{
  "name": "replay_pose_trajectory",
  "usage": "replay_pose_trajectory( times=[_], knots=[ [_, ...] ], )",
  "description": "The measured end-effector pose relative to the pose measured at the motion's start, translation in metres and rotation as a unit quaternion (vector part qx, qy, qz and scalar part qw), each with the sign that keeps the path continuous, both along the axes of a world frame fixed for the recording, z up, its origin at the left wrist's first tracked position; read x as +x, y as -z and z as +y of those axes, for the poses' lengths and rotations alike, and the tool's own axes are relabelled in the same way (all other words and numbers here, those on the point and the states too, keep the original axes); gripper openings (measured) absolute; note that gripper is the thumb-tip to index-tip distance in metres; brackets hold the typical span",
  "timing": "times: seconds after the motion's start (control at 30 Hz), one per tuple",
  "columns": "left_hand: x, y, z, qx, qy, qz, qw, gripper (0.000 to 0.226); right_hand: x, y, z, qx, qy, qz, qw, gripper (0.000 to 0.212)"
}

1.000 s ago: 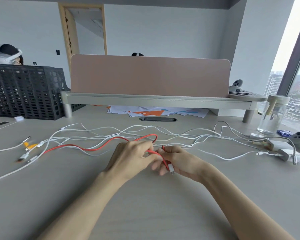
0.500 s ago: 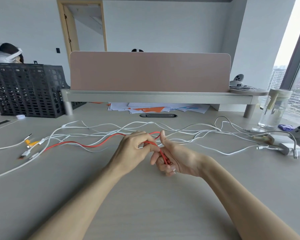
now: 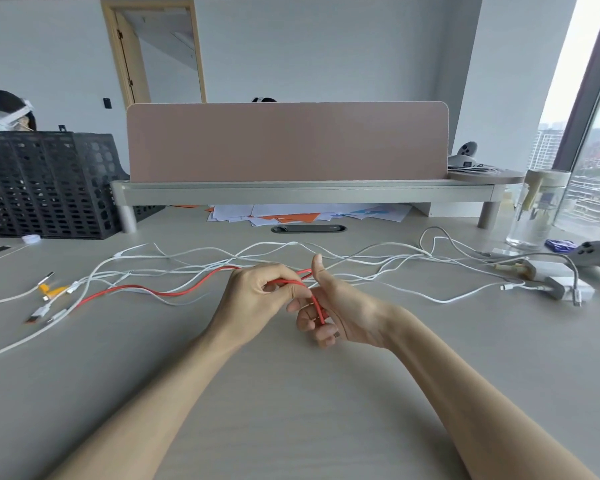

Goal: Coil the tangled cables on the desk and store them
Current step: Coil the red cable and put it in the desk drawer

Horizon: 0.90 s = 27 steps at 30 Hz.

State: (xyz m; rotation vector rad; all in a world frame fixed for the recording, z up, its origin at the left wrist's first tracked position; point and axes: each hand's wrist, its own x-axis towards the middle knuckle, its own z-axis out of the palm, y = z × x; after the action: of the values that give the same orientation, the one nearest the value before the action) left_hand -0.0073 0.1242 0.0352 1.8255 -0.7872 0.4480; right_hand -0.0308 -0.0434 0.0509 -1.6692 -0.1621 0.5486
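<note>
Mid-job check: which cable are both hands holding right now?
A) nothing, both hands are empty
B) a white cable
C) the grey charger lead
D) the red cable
D: the left hand and the right hand both grip the red cable, whose loose length trails away to the left.

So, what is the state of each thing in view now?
Red cable: one end held, rest trailing on desk.
Left hand: pinches red cable.
Right hand: holds red cable, thumb up.
White cables: tangled, uncoiled on desk.
Glass jar: upright, lid on.
</note>
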Motion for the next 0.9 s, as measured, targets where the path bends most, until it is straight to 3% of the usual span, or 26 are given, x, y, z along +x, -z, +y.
replay_pose_trajectory(
  times=[0.13,0.4,0.7,0.9],
  knots=[
    [0.003,0.001,0.001,-0.008,0.003,0.012,1.0,0.002,0.0,0.001,0.002,-0.017,-0.017,-0.008,1.0,0.087],
    [0.015,0.009,0.002,-0.015,0.047,0.066,0.997,0.01,-0.001,0.001,0.003,-0.032,-0.09,-0.022,0.995,0.096],
    [0.01,0.008,0.003,-0.018,0.147,0.207,0.967,0.021,-0.005,-0.002,-0.001,0.046,-0.152,0.006,0.987,0.09],
    [0.011,0.006,0.002,-0.062,0.164,0.218,0.96,0.023,-0.004,-0.002,0.002,0.099,-0.115,-0.029,0.988,0.075]
  ],
)
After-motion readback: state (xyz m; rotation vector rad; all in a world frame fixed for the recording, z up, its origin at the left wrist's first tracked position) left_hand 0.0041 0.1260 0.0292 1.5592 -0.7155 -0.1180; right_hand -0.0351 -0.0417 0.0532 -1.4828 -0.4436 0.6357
